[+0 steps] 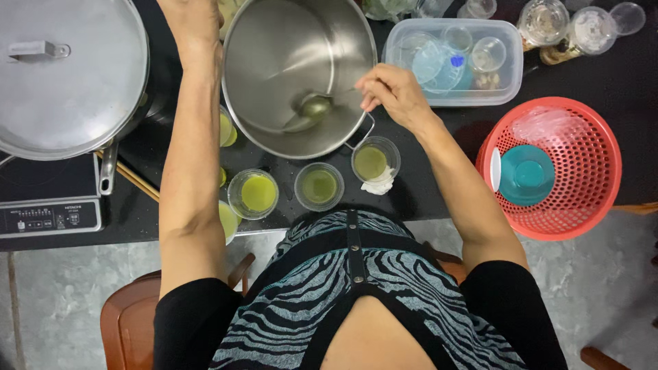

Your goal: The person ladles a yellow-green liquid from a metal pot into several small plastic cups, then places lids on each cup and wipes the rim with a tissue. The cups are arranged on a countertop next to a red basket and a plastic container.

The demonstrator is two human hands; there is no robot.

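Reaching over the rim of a large steel pot (299, 75), the right hand (392, 92) has its fingers pinched shut on the thin handle of a ladle (314, 107), whose bowl rests low inside the pot with a little greenish liquid in it. The handle itself is hard to make out against the shiny wall. The left hand (192, 20) lies at the pot's far left rim and is cut off by the top edge, so I cannot tell whether its fingers grip anything.

On the dark tabletop (439, 192) just in front of the pot stand three small clear cups of green liquid (319, 186); further cups to the left are mostly hidden behind the left forearm. A crumpled white tissue (378, 185) touches the rightmost cup.

To the left, a lidded metal pan (65, 75) sits on an induction cooker (48, 199). To the right, a red perforated basket (582, 199) holds a teal bowl (526, 175), and a clear plastic box (452, 62) behind holds empty cups.
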